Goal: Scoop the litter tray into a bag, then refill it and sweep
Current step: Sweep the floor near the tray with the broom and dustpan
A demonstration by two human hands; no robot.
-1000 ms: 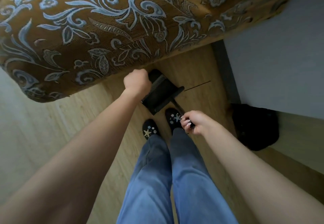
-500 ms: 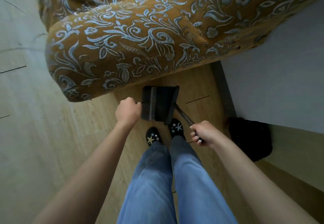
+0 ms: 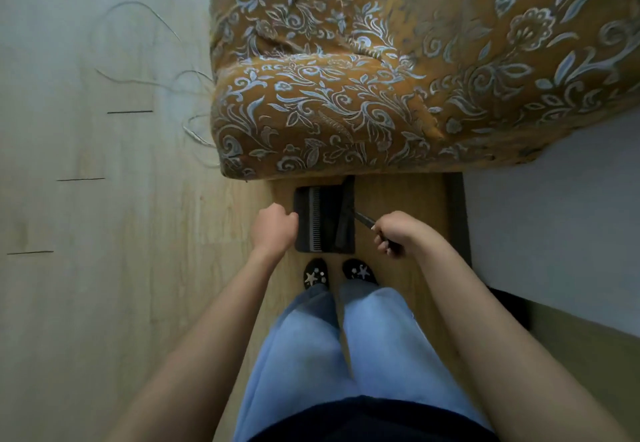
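Your left hand (image 3: 273, 228) is clenched at the left edge of the black plastic dustpan (image 3: 332, 199) (the part it grips is hidden under the knuckles), while your right hand (image 3: 394, 233) curls tightly round a thin dark brush handle (image 3: 363, 220) that slants into the pan's right side. The flat, rectangular pan, ribbed with a pale row of comb teeth (image 3: 316, 220), sits between your two hands, just ahead of your star-patterned slippers (image 3: 315, 273) and just below the ochre floral-weave sofa (image 3: 346, 112), over a pale wood-grain floor (image 3: 104, 268).
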